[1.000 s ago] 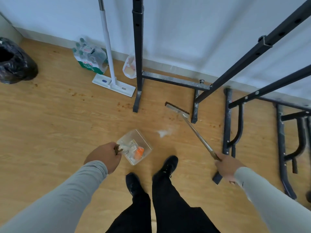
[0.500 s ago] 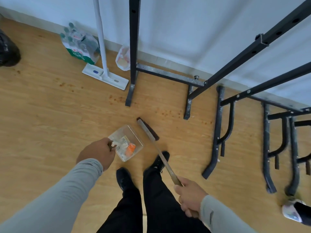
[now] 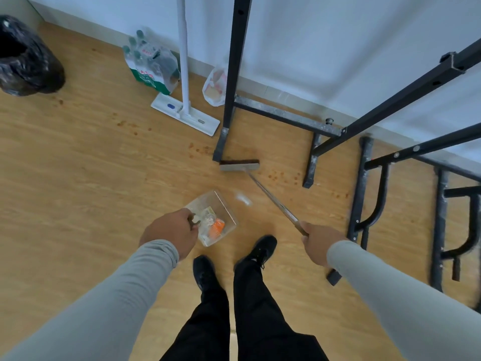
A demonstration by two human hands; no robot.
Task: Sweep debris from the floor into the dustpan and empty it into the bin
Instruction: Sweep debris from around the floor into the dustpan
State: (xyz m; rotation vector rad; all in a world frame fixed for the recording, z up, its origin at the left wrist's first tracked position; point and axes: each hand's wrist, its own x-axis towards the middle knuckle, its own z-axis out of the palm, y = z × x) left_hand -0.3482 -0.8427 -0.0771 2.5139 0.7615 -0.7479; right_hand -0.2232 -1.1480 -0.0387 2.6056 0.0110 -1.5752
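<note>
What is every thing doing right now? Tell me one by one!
Clear plastic dustpan: held by left hand, holding orange and white scraps.
Long-handled brown broom: held by right hand, head on floor.
White debris patch: unswept, beside dustpan.
Black-bagged bin: open.
White flat mop: standing against wall.

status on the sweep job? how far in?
Partway. Done: the clear dustpan in the left hand already holds debris, including an orange piece. In hand: the right hand has the broom set down beyond a white scrap. Left: that scrap, the reddish specks, then emptying into the black-bagged bin.
</note>
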